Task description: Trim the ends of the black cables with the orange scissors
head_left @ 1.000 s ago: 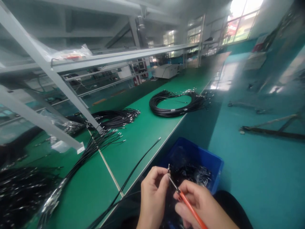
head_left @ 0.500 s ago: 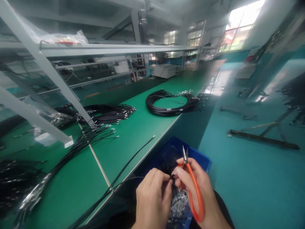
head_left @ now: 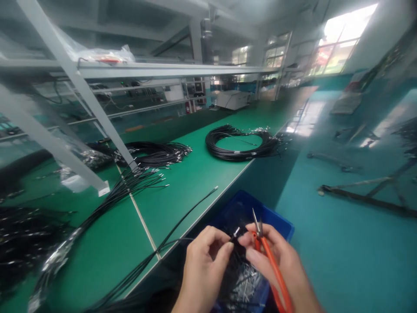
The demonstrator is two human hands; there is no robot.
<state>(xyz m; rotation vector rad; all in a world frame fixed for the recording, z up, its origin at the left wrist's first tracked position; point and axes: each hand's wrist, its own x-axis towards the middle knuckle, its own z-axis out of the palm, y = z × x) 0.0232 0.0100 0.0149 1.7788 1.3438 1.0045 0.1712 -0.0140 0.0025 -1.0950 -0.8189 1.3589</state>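
Between thumb and forefinger, my left hand (head_left: 202,263) pinches a black cable end with a silver tip (head_left: 236,232). The rest of that cable runs off to the left behind the hand. My right hand (head_left: 288,256) is closed on a pair of orange-handled scissors (head_left: 276,267), blades pointing up and slightly parted. Its fingertips are just right of the cable tip, with a small gap between. Below both hands stands a blue bin (head_left: 282,222) holding small clear and whitish scraps (head_left: 246,280) and dark bits.
On the green bench (head_left: 192,174) lie a coil of black cables (head_left: 228,155), a second bundle (head_left: 156,153) and loose cables along the front edge. White shelf posts (head_left: 94,108) rise at the left. A wheeled stand's leg (head_left: 368,200) is on the floor at right.
My hands have moved slightly apart, and the silver cable tip now shows above my left fingers. The scissors have shifted lower right, with blades tilted left. The whole view has shifted a little.
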